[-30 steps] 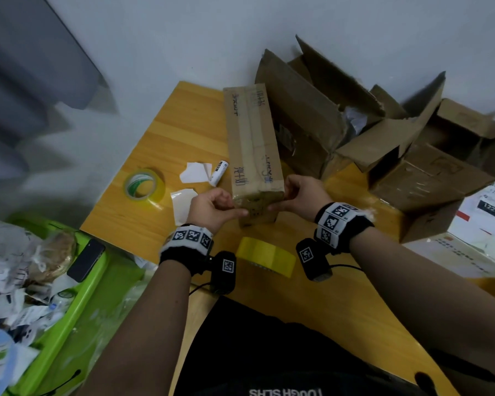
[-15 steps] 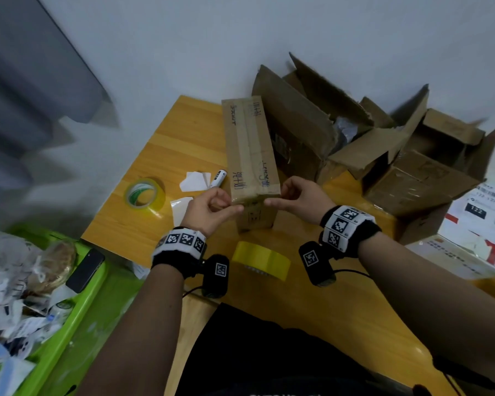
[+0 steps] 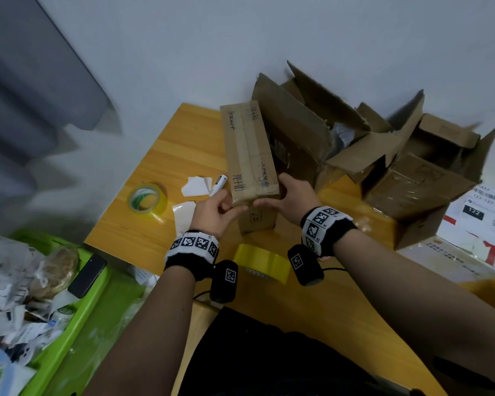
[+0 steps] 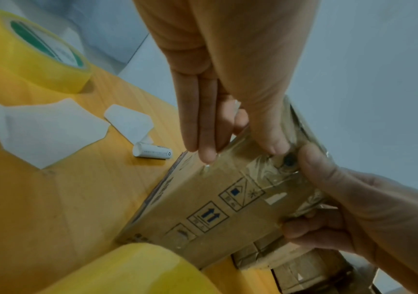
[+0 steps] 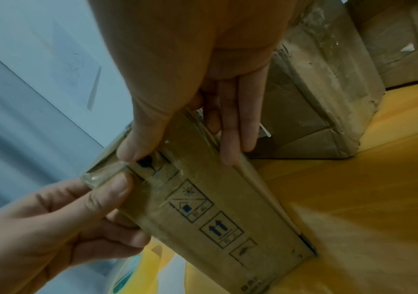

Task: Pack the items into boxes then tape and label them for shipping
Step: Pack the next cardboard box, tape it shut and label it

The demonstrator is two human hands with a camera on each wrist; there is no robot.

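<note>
A long narrow cardboard box [image 3: 249,150], taped and with handwriting on top, lies on the wooden table [image 3: 166,144] with one end toward me. My left hand [image 3: 226,205] grips the left corner of that near end. Its fingers [image 4: 202,127] lie along the side and its thumb presses the clear tape on the end face. My right hand [image 3: 272,195] grips the right corner the same way, thumb on the tape and fingers [image 5: 233,139] down the right side. The end face of the box [image 4: 215,199] carries printed handling symbols. Both thumbs nearly meet on the box [image 5: 218,199].
A yellow tape roll [image 3: 262,265] lies just in front of the box; another roll [image 3: 147,200], a white marker [image 3: 218,184] and paper scraps [image 3: 196,185] lie left. Open cardboard boxes [image 3: 297,132] [image 3: 429,172] crowd the back right. A green bin [image 3: 77,307] stands lower left.
Both hands stay on the near end of the box. The thumbs have slid slightly closer together along the taped edge; the view has shifted a little.
</note>
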